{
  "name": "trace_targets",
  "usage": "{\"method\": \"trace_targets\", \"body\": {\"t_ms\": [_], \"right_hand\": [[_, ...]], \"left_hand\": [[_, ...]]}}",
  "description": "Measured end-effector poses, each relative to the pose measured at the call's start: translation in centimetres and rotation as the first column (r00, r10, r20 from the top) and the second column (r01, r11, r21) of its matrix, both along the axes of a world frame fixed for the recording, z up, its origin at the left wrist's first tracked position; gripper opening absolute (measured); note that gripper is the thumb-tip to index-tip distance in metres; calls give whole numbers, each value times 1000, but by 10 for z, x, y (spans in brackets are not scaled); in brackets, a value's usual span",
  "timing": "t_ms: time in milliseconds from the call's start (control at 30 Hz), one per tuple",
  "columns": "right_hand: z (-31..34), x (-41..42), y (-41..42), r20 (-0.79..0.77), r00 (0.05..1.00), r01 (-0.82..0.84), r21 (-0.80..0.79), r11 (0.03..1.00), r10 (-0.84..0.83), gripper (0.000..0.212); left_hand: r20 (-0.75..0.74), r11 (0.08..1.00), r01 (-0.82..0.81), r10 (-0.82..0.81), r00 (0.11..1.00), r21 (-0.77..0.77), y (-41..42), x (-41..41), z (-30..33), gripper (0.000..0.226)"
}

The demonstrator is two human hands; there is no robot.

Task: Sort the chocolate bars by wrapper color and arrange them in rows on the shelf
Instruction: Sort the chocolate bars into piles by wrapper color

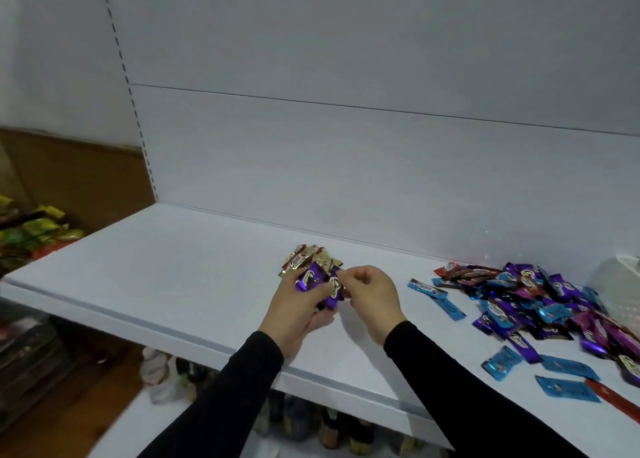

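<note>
My left hand (297, 314) holds a small bunch of purple-wrapped chocolate bars (313, 279) just above the white shelf (180, 270). My right hand (372, 296) pinches the edge of one purple bar (335, 289) in that bunch. Right behind the hands lies a little group of gold-wrapped bars (304, 258) on the shelf. At the right sits a mixed pile of purple, blue and red bars (540, 305). A few blue bars (568, 386) lie loose near the front edge.
A translucent plastic bag (620, 288) rests against the back panel at far right. A red bar (616, 397) lies by the front edge. Bottles stand on the lower shelf (332, 426). Packaged goods (31, 232) fill a rack at the left.
</note>
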State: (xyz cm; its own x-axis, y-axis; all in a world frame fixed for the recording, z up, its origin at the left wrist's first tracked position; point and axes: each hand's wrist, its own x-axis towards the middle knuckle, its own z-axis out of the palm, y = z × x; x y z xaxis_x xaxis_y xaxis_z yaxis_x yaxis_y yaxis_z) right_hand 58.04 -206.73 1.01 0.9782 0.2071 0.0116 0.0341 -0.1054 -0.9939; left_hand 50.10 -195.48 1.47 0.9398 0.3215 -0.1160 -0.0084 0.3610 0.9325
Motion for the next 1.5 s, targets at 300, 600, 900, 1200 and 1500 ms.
{"method": "trace_targets", "body": {"t_ms": [300,600,900,1200,1500], "right_hand": [[13,6,130,126,939,-299,-169,939,321,20],[-11,29,271,308,673,-340,-678,652,672,48],[-30,75,359,150,669,-157,-929,336,728,69],[-29,64,357,98,685,-136,-956,259,722,70],[0,26,287,269,691,-110,-878,465,671,66]], "left_hand": [[-8,938,-258,267,964,233,137,-17,4,37],[-2,330,-174,472,882,928,315,-5,-10,42],[-263,104,242,327,907,965,401,50,-27,58],[-265,25,283,434,861,959,398,67,-28,78],[-96,125,47,425,900,991,366,18,-4,54]]}}
